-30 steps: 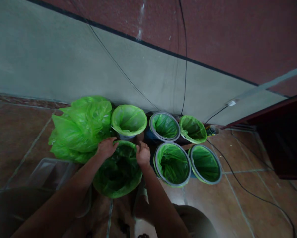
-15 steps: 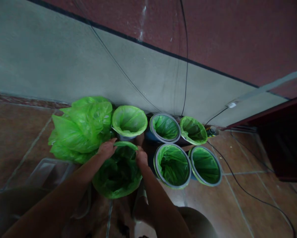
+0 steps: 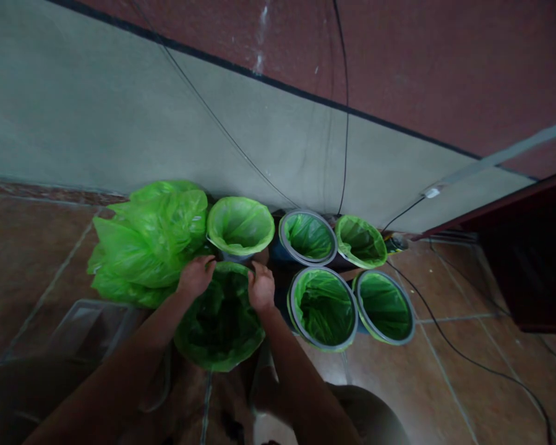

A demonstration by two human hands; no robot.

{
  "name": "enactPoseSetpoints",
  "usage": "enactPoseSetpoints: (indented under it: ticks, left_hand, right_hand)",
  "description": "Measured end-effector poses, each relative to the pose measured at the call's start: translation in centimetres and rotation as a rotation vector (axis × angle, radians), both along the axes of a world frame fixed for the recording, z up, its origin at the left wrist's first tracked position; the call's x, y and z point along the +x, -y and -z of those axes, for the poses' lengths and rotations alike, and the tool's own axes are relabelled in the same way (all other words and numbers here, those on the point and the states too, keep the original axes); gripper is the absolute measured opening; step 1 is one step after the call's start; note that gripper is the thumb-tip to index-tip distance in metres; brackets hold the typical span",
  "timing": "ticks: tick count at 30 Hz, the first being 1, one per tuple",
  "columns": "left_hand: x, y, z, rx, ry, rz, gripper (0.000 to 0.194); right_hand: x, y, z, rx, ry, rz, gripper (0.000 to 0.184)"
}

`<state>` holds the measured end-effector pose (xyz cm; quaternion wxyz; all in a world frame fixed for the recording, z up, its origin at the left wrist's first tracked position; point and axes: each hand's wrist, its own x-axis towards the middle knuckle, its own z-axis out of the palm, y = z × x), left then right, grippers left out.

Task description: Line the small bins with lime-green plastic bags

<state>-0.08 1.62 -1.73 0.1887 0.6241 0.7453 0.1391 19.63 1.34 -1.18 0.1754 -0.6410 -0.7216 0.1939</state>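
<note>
A small bin lined with a green plastic bag (image 3: 219, 337) stands on the tiled floor right below me. My left hand (image 3: 195, 277) grips the bag's edge at the far left of the rim, fingers curled over it. My right hand (image 3: 261, 288) pinches the bag's edge at the far right of the rim. Both hands sit close together over the far side of the opening.
Several more green-lined bins stand against the wall: one (image 3: 240, 225) just behind, others (image 3: 323, 307) (image 3: 384, 306) to the right. A heap of green bags (image 3: 143, 241) lies left. A clear plastic tub (image 3: 89, 324) sits lower left. Cables (image 3: 463, 358) run over the floor on the right.
Both hands have drawn closer together along the far rim of the bag, pulling its edge inward; the opening looks narrower at the far side.
</note>
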Motion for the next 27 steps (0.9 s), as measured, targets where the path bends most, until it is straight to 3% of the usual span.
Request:
enactPoseSetpoints:
  ticks: [3, 7, 13, 17, 21, 24, 27]
  left_hand:
    - [0.2, -0.5, 0.4, -0.05, -0.028, 0.026, 0.038]
    - [0.0, 0.2, 0.9, -0.118, -0.039, 0.107, 0.038]
    - [-0.3, 1.4, 1.2, -0.203, -0.172, 0.099, 0.032]
    - [0.0, 1.5, 1.0, -0.286, -0.202, 0.059, 0.031]
    - [-0.3, 1.6, 0.7, -0.217, -0.164, 0.003, 0.063]
    - [-0.9, 1.6, 0.3, -0.172, -0.069, -0.018, 0.079]
    - [-1.6, 1.1, -0.3, -0.16, 0.02, -0.054, 0.074]
  right_hand:
    - [-1.3, -2.9, 0.1, -0.061, 0.061, -0.185, 0.036]
    - [-1.8, -4.0, 1.4, -0.164, 0.136, -0.344, 0.034]
    - [-0.4, -3.6, 2.7, -0.242, 0.211, -0.345, 0.027]
    - [-0.2, -3.4, 2.6, -0.254, 0.265, -0.286, 0.024]
    - [0.3, -2.3, 2.8, -0.276, 0.258, -0.127, 0.023]
    - [1.2, -0.2, 3.2, -0.308, 0.211, 0.063, 0.025]
    - [2.0, 2.6, 3.3, -0.252, 0.149, 0.189, 0.036]
